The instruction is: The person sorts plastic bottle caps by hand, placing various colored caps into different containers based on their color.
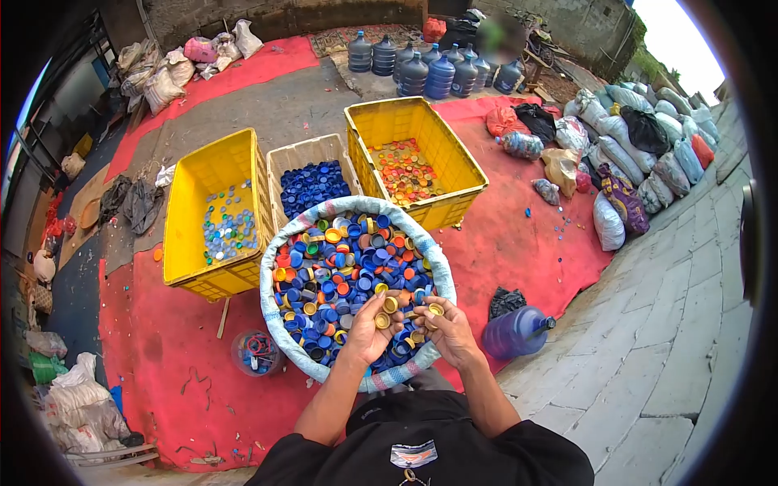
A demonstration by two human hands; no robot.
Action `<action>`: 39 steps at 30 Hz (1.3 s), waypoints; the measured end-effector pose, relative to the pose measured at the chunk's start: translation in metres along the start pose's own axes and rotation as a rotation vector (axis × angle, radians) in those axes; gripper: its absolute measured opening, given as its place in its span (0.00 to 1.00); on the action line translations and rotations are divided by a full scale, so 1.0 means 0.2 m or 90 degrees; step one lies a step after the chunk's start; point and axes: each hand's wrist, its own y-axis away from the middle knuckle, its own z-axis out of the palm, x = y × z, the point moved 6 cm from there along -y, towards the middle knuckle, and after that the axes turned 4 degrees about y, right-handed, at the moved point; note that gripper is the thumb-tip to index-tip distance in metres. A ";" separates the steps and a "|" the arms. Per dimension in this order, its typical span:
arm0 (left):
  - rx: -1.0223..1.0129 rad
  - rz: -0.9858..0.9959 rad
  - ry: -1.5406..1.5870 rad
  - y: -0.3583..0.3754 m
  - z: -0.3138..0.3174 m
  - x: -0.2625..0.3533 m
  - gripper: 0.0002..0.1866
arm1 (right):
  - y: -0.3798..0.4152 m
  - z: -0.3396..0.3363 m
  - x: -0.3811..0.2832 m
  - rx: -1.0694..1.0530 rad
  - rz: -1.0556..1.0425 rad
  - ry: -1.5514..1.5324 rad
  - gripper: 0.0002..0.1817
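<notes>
A round basket with a pale cloth-wrapped rim (272,324) stands right before me, full of mixed plastic bottle caps (340,271), mostly blue with orange, yellow and green among them. Over its near side, my left hand (371,328) is closed around yellow bottle caps (382,321); one lies at the palm and another at the fingertips. Close beside it, my right hand (450,330) pinches a yellow bottle cap (436,309) between thumb and fingers. Both hands are just above the heap.
Beyond the basket stand a yellow crate (182,219) with blue and green caps, a white crate (275,162) of dark blue caps, and another yellow crate (454,206) with red and orange caps. A large water jug (515,334) lies at right. A small bucket (258,354) stands left.
</notes>
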 end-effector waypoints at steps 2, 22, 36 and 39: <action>-0.021 -0.038 0.061 -0.03 0.05 -0.06 0.16 | 0.03 -0.09 -0.02 0.024 -0.034 -0.024 0.18; 0.123 -0.061 0.097 -0.85 0.47 -0.68 0.20 | -0.36 -1.10 -0.28 0.175 -0.062 -0.324 0.20; 0.385 0.046 0.301 -1.72 0.30 -0.66 0.31 | -1.25 -1.24 -0.50 0.070 0.053 -0.209 0.12; 0.171 0.230 0.211 -1.85 0.69 -0.16 0.54 | -1.53 -0.89 -0.97 -0.086 -0.032 -0.230 0.18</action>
